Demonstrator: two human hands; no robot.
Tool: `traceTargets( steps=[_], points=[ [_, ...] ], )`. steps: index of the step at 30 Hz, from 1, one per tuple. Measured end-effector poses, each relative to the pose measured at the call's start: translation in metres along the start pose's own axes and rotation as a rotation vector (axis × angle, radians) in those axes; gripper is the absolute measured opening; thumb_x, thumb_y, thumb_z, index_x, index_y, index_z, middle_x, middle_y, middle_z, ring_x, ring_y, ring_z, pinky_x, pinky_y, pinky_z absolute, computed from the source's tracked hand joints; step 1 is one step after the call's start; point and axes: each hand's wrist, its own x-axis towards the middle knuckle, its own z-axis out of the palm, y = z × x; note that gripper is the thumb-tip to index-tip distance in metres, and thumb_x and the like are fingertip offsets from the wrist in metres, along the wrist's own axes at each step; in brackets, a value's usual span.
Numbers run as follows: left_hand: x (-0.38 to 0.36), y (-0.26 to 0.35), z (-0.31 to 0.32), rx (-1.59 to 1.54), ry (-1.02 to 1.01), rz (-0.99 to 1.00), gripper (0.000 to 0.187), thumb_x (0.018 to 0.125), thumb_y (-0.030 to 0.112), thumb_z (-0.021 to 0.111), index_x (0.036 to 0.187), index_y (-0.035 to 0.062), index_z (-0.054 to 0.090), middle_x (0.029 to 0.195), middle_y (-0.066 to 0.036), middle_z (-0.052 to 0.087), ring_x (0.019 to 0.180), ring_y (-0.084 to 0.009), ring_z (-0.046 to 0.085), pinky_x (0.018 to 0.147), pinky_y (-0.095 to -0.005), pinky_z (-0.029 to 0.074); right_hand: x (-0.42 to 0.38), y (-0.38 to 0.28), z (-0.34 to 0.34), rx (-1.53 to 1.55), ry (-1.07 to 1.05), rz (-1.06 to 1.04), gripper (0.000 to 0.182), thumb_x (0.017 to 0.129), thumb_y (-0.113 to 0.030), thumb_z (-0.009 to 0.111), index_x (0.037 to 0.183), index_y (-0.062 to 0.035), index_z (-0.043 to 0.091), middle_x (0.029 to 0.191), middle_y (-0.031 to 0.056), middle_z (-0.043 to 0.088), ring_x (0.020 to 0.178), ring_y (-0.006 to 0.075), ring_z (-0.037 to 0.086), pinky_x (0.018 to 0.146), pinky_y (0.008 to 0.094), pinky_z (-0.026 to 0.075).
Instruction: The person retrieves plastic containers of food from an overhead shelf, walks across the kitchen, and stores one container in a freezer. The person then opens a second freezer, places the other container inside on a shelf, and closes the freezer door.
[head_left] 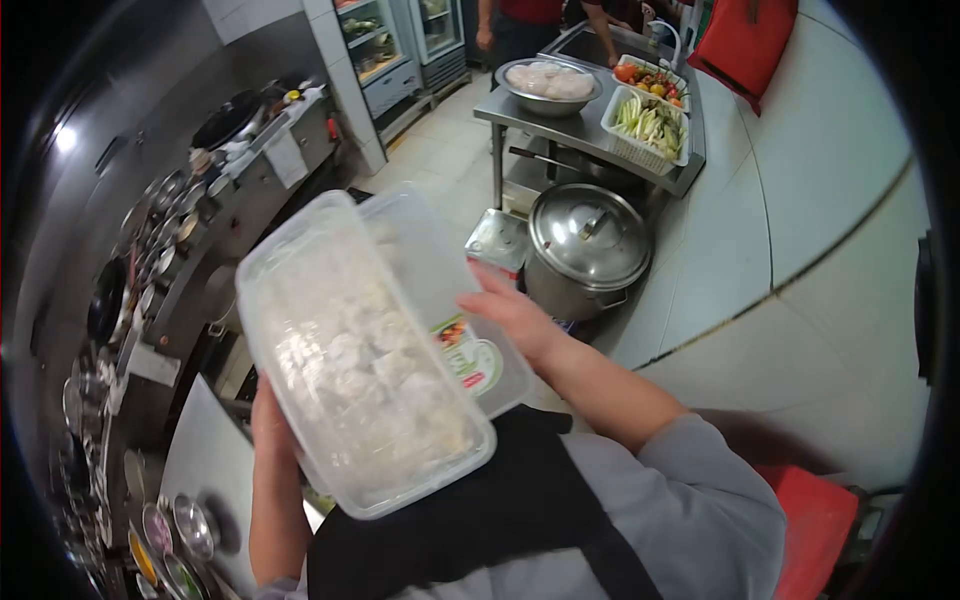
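A translucent plastic container [365, 370] with pale, lumpy food inside is held up in front of my chest, its long side slanting. My left hand [273, 425] is closed on its left edge, the fingers mostly hidden beneath. My right hand [515, 318] grips a clear plastic lid [425, 265] bearing a green and red label [466, 355]. This lid lies partly behind the container, on its right side.
Ahead is a steel table [560, 135] with a bowl of pale food [550, 85] and baskets of vegetables [650, 125]. A large lidded pot [590, 240] stands below. Bowls and ladles line the left counter. Another person [530, 35] stands beyond, near fridges [385, 60].
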Motion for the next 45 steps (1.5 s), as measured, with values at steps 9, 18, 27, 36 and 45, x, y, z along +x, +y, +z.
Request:
traceTargets(
  steps=[9, 18, 27, 36, 45],
  points=[
    [0.136, 0.039, 0.014, -0.172, 0.031, 0.024, 0.064, 0.101, 0.049, 0.046, 0.141, -0.0006, 0.044, 0.134, -0.017, 0.056, 0.116, -0.0285, 0.061, 0.099, -0.041, 0.05, 0.194, -0.041, 0.007, 0.043, -0.057, 0.195, 0.06, 0.094, -0.014, 0.06, 0.147, -0.0012, 0.036, 0.13, 0.01, 0.057, 0.116, 0.019, 0.057, 0.095, 0.0343, 0.048],
    [0.373, 0.118, -0.039, 0.197, 0.181, 0.111, 0.066, 0.099, 0.053, 0.048, 0.136, -0.0011, 0.049, 0.123, -0.014, 0.062, 0.107, -0.0228, 0.064, 0.093, -0.0359, 0.052, 0.403, -0.054, 0.023, 0.07, -0.036, 0.175, 0.058, 0.097, -0.015, 0.053, 0.149, -0.0028, 0.032, 0.132, 0.0111, 0.056, 0.118, 0.0209, 0.056, 0.098, 0.0344, 0.046],
    [0.562, 0.151, -0.016, 0.211, -0.019, 0.069, 0.071, 0.096, 0.054, 0.055, 0.142, 0.0026, 0.041, 0.131, -0.011, 0.056, 0.116, -0.0214, 0.056, 0.098, -0.0347, 0.046, 0.542, -0.086, -0.015, -0.013, 0.111, 0.149, 0.06, 0.096, -0.02, 0.053, 0.149, -0.0024, 0.03, 0.137, 0.0127, 0.052, 0.123, 0.022, 0.054, 0.101, 0.0356, 0.045],
    [0.754, 0.187, 0.043, 0.25, 0.023, 0.055, 0.066, 0.1, 0.052, 0.049, 0.142, 0.0019, 0.041, 0.131, -0.011, 0.057, 0.116, -0.0204, 0.057, 0.097, -0.034, 0.047, 0.729, -0.141, -0.113, 0.07, 0.006, 0.102, 0.063, 0.096, -0.018, 0.054, 0.151, -0.0023, 0.029, 0.137, 0.0144, 0.052, 0.12, 0.0222, 0.057, 0.099, 0.0355, 0.047],
    [0.914, 0.214, 0.096, 0.205, 0.02, 0.02, 0.066, 0.099, 0.052, 0.049, 0.141, 0.0014, 0.042, 0.131, -0.012, 0.057, 0.115, -0.0215, 0.059, 0.097, -0.0351, 0.048, 0.881, -0.176, -0.184, 0.119, 0.037, 0.091, 0.061, 0.097, -0.018, 0.054, 0.149, 0.0001, 0.029, 0.133, 0.014, 0.054, 0.117, 0.0212, 0.058, 0.097, 0.0336, 0.049]
  ],
)
